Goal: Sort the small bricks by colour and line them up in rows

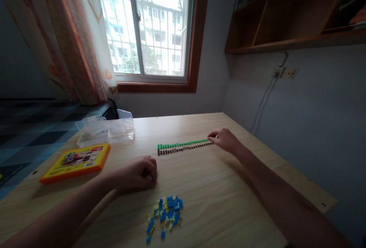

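My right hand (224,139) is at the far right end of a row of small green building bricks (180,144), thumb and fingers pinched together. Whatever sits between those fingertips is too small to make out. Just in front of the green row runs a matching row of dark brown bricks (177,150). My left hand (140,173) rests on the table left of the rows, its fingers curled closed; I cannot tell what, if anything, is inside. Nearer to me lies a loose heap of blue, yellow and cream bricks (170,208).
A yellow and orange box (77,162) lies flat on the wooden table (200,187) at the left. Behind it stand clear plastic trays (107,130). A window (160,30) is beyond the table, and a wooden shelf (286,42) hangs on the right wall.
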The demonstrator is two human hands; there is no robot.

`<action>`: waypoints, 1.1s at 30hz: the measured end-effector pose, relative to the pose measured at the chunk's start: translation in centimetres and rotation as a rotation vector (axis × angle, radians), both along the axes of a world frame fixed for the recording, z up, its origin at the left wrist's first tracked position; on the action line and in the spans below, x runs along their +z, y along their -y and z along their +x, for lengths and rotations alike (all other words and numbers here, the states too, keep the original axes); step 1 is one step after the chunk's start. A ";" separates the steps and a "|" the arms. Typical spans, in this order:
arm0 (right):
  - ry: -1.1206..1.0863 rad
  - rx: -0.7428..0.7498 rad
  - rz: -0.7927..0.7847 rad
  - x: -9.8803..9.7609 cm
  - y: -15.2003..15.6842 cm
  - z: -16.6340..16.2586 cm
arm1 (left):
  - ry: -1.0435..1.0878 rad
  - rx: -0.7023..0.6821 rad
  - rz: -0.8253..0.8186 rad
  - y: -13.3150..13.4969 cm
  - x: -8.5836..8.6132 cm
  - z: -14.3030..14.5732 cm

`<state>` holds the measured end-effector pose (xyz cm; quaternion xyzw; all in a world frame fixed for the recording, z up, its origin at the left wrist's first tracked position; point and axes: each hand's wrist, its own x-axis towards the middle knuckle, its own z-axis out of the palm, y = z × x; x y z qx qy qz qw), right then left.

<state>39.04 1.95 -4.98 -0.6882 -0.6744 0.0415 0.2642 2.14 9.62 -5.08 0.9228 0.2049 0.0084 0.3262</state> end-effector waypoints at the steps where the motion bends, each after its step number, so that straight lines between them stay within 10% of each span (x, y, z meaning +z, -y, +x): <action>1: -0.010 -0.077 -0.013 0.0 -0.2 1.7 | 0.000 0.001 0.001 0.0 0.0 0.0; 9: -0.092 -0.370 -0.204 -3.6 -1.0 7.4 | 0.006 -0.007 0.027 -0.2 -0.2 -0.3; 33: -0.106 -0.391 -0.216 -5.2 -2.5 7.1 | 0.009 0.003 0.024 -0.3 -0.5 -0.2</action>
